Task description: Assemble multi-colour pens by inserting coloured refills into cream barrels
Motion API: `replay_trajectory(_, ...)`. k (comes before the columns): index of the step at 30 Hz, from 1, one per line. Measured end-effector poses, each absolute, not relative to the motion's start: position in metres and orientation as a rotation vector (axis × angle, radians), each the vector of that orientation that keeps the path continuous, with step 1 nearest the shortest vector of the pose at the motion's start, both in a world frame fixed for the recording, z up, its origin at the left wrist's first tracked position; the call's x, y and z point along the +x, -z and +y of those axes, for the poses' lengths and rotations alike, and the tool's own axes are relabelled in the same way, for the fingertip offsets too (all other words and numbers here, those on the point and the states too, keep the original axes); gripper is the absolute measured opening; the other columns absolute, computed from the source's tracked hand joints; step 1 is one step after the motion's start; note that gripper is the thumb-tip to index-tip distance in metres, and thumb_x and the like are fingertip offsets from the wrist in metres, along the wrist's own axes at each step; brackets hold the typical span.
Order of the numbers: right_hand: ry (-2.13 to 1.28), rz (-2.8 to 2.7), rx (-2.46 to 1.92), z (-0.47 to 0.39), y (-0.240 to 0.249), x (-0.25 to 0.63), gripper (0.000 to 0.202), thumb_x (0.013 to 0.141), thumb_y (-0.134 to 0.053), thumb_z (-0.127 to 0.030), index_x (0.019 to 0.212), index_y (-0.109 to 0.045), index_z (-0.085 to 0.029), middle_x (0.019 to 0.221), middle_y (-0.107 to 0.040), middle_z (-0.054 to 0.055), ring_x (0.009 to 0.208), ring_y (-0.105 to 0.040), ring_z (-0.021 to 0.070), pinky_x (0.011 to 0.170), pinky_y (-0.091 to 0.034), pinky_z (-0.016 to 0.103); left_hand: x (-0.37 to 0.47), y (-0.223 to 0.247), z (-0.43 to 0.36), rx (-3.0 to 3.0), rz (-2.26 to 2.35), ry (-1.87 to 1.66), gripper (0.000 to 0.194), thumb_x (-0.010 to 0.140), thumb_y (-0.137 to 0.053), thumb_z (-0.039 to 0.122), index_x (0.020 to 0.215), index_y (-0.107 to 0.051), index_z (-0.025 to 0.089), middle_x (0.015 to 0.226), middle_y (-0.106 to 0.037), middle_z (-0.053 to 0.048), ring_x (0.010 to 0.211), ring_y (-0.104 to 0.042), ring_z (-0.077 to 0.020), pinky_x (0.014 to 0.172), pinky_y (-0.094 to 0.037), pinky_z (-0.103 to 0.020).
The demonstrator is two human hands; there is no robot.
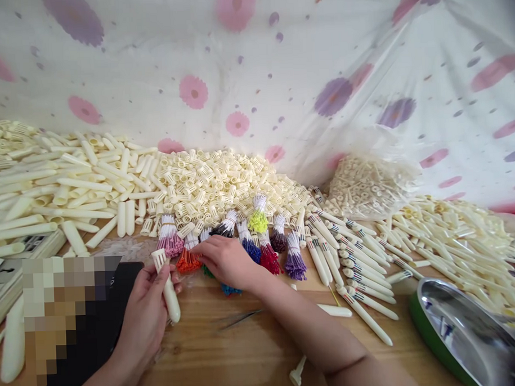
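My left hand (145,309) is closed around a cream pen barrel (171,300), its slotted end up and its rounded tip pointing down. To the right, my right hand (226,261) reaches over the bundles of thin refills, its fingertips at the orange bundle (188,260); whether they pinch a refill is too small to tell. A pink bundle (169,235) stands just behind the barrel. Blue (251,246), red (268,257), purple (294,262) and yellow (258,218) bundles lie beyond my right hand.
Cream tubes (71,182) and slotted pieces (223,180) are heaped at the back. Pens with coloured sliders (366,279) lie right of my forearm. A green-sided metal tray (431,327) sits at the right; tweezers (242,317) and a black object (97,333) are nearer.
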State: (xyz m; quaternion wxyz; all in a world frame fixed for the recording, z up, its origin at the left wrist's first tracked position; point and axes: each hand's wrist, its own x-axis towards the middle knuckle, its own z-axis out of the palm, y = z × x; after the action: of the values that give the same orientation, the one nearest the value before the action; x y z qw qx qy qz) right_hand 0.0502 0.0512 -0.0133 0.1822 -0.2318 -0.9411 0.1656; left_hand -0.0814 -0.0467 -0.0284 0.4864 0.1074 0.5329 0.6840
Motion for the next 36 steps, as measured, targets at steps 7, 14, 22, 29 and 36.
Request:
replay_trajectory(7, 0.108, -2.913, -0.358, 0.059, 0.026, 0.021, 0.007, 0.091, -0.046, -0.017, 0.088, -0.053, -0.015, 0.079, -0.064, 0.004, 0.076, -0.055, 0.0171, 0.062, -0.039, 0.027, -0.082, 0.036, -0.045, 0.091, 1.313, -1.658, 0.003, 0.075, -0.064, 0.017, 0.074, -0.062, 0.020, 0.065, -0.059, 0.004, 0.058, -0.058, -0.0105, 0.050, -0.050, -0.017)
replay_trajectory(14, 0.216, -2.890, -0.116, 0.069, 0.034, 0.021, 0.020, 0.094, -0.037, -0.014, 0.085, -0.054, -0.014, 0.078, -0.062, 0.003, 0.073, -0.055, 0.0152, 0.060, -0.041, 0.026, -0.077, 0.034, -0.042, 0.060, 1.295, -1.598, 0.008, 0.079, -0.058, 0.013, 0.074, -0.062, 0.016, 0.072, -0.065, 0.000, 0.067, -0.063, -0.0120, 0.057, -0.057, -0.022)
replay_trajectory(22, 0.092, -2.545, 0.179, 0.047, 0.017, 0.043, 0.020, 0.092, -0.039, -0.014, 0.096, -0.059, -0.016, 0.088, -0.067, 0.006, 0.086, -0.061, 0.0148, 0.074, -0.049, 0.026, -0.077, 0.034, -0.043, 0.131, 1.268, -1.576, 0.024, 0.061, -0.077, 0.029, 0.074, -0.059, 0.019, 0.063, -0.061, 0.006, 0.057, -0.060, -0.0105, 0.050, -0.051, -0.017)
replay_trajectory(29, -0.801, -1.623, -0.668, 0.037, -0.023, 0.090, 0.012, 0.081, -0.060, -0.015, 0.090, -0.060, -0.022, 0.079, -0.066, 0.001, 0.073, -0.065, 0.0127, 0.066, -0.054, 0.026, -0.071, 0.041, -0.060, 0.746, 1.306, -1.323, 0.039, 0.066, -0.070, 0.048, 0.092, -0.059, 0.022, 0.050, -0.054, 0.008, 0.041, -0.045, -0.0085, 0.034, -0.037, -0.015)
replay_trajectory(36, -1.215, -1.336, -0.797, 0.035, -0.025, 0.109, 0.008, 0.073, -0.068, -0.019, 0.078, -0.061, -0.020, 0.065, -0.065, -0.003, 0.061, -0.065, 0.0102, 0.058, -0.052, 0.021, -0.068, 0.052, -0.065, 0.884, 1.394, -1.222, 0.037, 0.067, -0.071, 0.042, 0.097, -0.062, 0.021, 0.060, -0.058, 0.005, 0.045, -0.046, -0.0086, 0.037, -0.036, -0.017)
